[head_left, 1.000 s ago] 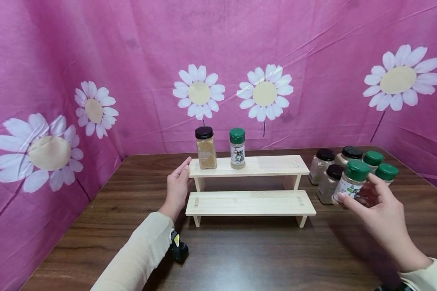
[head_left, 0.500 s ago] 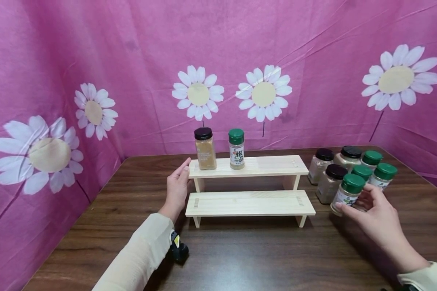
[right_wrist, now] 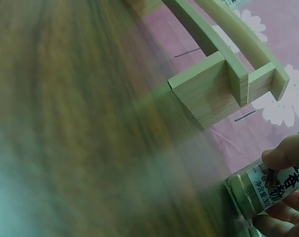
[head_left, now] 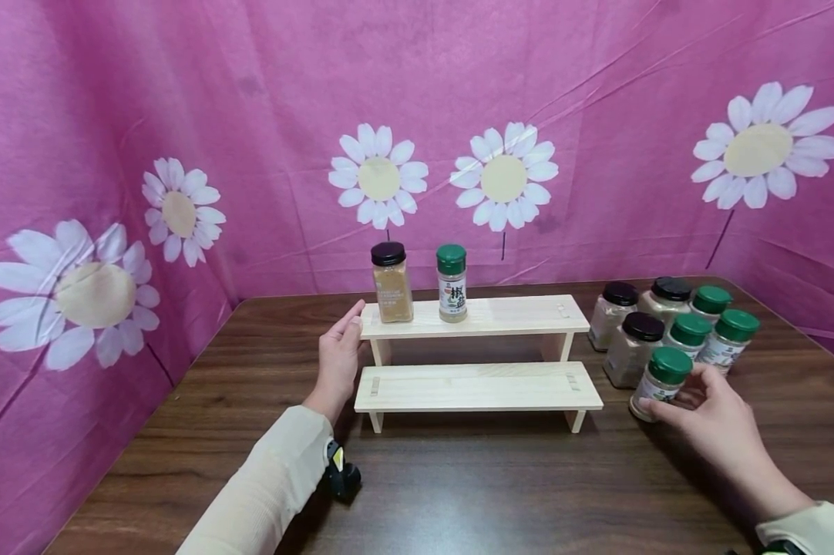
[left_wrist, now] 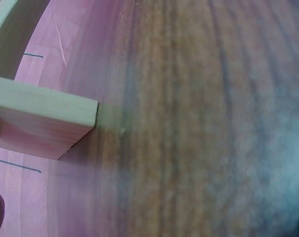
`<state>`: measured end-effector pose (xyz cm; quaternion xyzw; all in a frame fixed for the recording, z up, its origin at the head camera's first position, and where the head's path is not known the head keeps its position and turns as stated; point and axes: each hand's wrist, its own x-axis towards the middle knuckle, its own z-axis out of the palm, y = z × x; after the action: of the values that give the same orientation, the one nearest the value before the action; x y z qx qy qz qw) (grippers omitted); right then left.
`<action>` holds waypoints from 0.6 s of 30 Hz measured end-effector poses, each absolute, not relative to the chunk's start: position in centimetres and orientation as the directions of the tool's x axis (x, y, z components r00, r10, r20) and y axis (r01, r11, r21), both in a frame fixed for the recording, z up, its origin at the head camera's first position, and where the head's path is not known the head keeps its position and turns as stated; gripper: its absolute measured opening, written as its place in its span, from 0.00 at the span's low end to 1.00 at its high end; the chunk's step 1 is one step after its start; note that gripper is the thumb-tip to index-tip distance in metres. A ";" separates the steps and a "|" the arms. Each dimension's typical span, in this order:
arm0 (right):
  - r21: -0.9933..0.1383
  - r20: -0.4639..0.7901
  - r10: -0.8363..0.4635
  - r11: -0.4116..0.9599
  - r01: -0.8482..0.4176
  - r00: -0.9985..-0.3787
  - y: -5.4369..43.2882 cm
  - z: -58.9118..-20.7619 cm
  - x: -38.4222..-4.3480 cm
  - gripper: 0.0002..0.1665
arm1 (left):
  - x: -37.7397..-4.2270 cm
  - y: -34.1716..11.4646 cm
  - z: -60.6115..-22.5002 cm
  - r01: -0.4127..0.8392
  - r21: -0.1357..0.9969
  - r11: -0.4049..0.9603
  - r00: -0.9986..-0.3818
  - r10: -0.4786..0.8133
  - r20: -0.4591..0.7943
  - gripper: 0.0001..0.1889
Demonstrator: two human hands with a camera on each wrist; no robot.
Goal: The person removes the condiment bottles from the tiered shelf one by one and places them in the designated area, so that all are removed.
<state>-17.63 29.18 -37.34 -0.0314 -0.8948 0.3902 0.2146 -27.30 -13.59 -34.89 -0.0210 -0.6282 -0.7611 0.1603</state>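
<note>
Partly curled — right fingers point(head_left: 712, 379) round jar point(head_left: 656, 388)

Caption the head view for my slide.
Right hand holding a green-capped jar beside six other jars; left hand at the left end of a two-step wooden shelf.

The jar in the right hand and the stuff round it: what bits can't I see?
Right wrist view: held jar, lid mostly cut off by the right edge; label partly covered by the right hand.
Head view: most of the farthest green-lidded jar is hidden by nearer green-lidded jars.
Left wrist view: nearly all of the left hand is cut off by the left edge, and the table is blurred.
</note>
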 end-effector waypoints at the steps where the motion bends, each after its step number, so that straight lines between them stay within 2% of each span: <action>1: -0.709 0.355 0.224 0.697 -0.106 -0.907 29.2 -37.4 -17.6 0.35 | -27.3 -13.6 -34.9 0.269 0.950 -0.157 -0.947 -0.220 0.232 0.20; 13: -0.713 0.361 0.202 0.689 -0.129 -0.910 29.4 -38.0 -17.6 0.36 | -27.2 -13.5 -34.8 0.270 0.949 -0.163 -0.947 -0.221 0.231 0.20; 18: -0.672 0.368 0.167 0.728 -0.137 -0.914 29.5 -37.9 -17.5 0.35 | -27.2 -13.5 -34.8 0.270 0.948 -0.169 -0.947 -0.225 0.229 0.20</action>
<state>-17.53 29.52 -37.91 -0.0083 -0.9063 0.3687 0.2066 -27.17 -13.47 -34.77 -0.0181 -0.6239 -0.7644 0.1617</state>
